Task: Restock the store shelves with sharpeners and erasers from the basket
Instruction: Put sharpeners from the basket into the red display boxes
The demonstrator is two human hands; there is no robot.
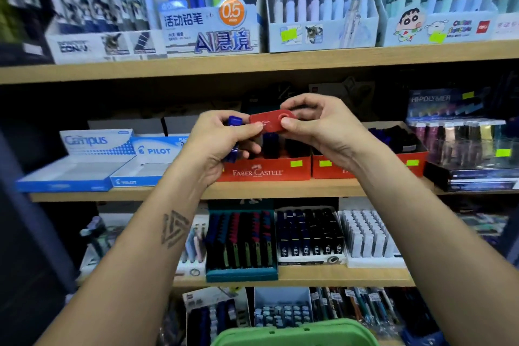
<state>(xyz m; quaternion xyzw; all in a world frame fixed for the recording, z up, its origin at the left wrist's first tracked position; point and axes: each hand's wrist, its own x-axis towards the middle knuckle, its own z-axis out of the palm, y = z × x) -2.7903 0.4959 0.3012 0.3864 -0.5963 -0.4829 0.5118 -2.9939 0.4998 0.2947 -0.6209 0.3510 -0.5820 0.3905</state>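
Note:
Both my hands are raised in front of the middle shelf. A red swivel eraser [270,122] is pinched between them: my right hand [320,129] holds its right end between thumb and forefinger, and my left hand's [224,142] thumb touches its left end. My left hand also grips blue erasers [233,135] in its curled fingers. Just behind stands a red Faber-Castell display box [264,170] with dark and blue erasers in it. The green basket [295,334] shows only its rim at the bottom edge.
A second red box [415,159] stands to the right, white-blue Pilot [146,168] and Campus [75,168] boxes to the left. Pen displays fill the top shelf [252,64]. Eraser and lead trays [309,236] line the lower shelf.

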